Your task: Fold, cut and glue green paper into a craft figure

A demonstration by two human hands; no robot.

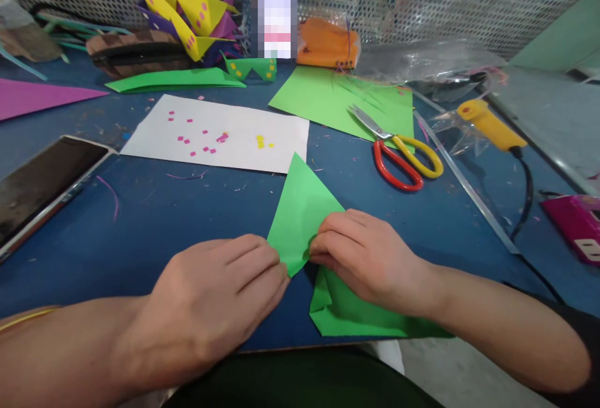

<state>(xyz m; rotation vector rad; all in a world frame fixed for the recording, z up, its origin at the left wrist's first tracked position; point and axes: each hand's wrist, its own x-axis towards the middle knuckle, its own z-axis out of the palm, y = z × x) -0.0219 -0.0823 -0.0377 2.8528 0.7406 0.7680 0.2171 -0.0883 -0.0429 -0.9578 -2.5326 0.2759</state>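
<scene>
A sheet of green paper (300,214), partly folded, lies at the front edge of the blue table, with one pointed corner aimed away from me. My left hand (215,302) pinches its left lower edge, fingers closed together. On the right, my right hand (370,258) grips the same paper between closed fingertips, and its palm and wrist cover part of the folded section. That section (356,314) spreads to the right under my forearm. Just beyond the paper's tip lies a white sheet (239,117) with small pink and yellow cut pieces on it.
Scissors (389,145) with red and yellow handles rest partly on a light green sheet (309,92). A phone (51,183) lies at left. At right are a yellow glue gun (492,124) with its cord and a metal ruler-like strip (469,189). Folded paper shapes (187,11) stand behind.
</scene>
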